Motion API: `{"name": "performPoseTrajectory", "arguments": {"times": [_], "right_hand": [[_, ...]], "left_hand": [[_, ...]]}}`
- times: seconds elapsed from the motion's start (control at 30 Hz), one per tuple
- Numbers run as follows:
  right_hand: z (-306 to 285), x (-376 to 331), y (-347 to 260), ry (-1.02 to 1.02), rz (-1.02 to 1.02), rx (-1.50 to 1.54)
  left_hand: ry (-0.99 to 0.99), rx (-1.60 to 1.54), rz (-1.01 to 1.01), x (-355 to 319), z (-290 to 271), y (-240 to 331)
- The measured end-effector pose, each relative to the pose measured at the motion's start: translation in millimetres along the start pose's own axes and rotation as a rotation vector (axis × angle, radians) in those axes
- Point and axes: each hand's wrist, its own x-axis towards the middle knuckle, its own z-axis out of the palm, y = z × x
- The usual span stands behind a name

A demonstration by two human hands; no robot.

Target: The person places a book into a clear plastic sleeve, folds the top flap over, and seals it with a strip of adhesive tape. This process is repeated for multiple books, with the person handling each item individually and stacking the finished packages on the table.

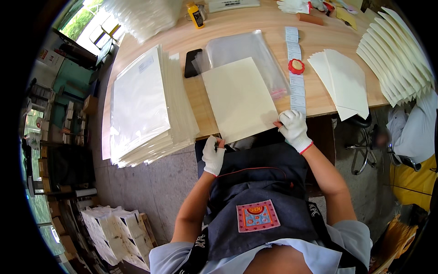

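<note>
The gloved left hand (213, 155) curls loosely at the table's near edge (203, 133), whether around anything I cannot tell, while the gloved right hand (293, 128) pinches the near right corner of one plain cream sheet (239, 98). That single matte sheet lies flat, overhanging the edge. Beyond it lie one clear plastic sleeve (242, 50), one black phone (191, 63), one label strip (295, 68) and one yellow bottle (195, 15).

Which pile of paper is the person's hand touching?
The single cream sheet in the middle, partly inside a clear bag. The right hand pinches its near corner; the other piles lie untouched.
</note>
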Motion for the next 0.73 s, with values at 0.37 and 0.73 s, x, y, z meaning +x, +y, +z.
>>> {"name": "performPoseTrajectory", "arguments": {"times": [0.37, 0.73], "right_hand": [[9.4, 3.0, 3.6, 0.326, 0.343, 0.185], [29.6, -103.9, 48.1, 0.137, 0.902, 0.804]], "left_hand": [[0.404, -0.813, -0.41, -12.8, 35.5, -7.3], [-0.794, -0.707, -0.576, -11.2, 105.3, 42.5]]}}
